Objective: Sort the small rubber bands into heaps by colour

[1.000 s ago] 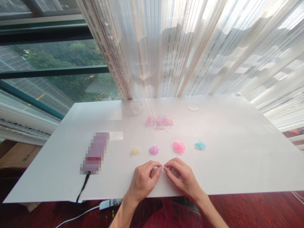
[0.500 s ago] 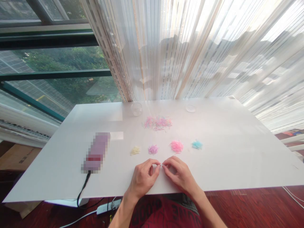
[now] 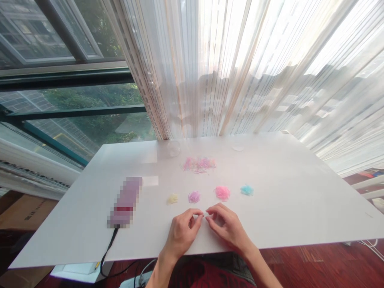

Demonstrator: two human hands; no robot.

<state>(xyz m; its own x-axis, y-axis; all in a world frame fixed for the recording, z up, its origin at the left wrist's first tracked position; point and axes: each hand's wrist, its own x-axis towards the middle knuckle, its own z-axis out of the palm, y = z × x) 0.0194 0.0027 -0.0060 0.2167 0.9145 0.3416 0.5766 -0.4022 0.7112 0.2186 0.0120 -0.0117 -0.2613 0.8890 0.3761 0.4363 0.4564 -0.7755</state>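
Observation:
My left hand (image 3: 183, 232) is near the front of the white table, thumb and forefinger pinched together. Whatever may be between those fingertips is too small to name. Just to its right, my right hand (image 3: 225, 225) has its thumb and forefinger a little apart, with nothing visible between them. Beyond the hands lie small piles of thin, short pieces: a pale yellow pile (image 3: 173, 199), a purple pile (image 3: 194, 196), a pink pile (image 3: 222, 193) and a blue pile (image 3: 247, 190). Farther back spreads a mixed-colour heap (image 3: 199, 164) of similar pieces.
A clear round container (image 3: 174, 149) and a clear round lid (image 3: 237, 148) sit near the back edge of the white table (image 3: 288, 208). At left lies a blurred purple object (image 3: 126, 202) with a black cord (image 3: 108, 249). A sheer curtain (image 3: 198, 72) hangs behind.
My right thumb and forefinger have parted slightly, and the right fingertips have moved off the left ones. The whole view has tilted up, so the table sits lower. The piles look unchanged.

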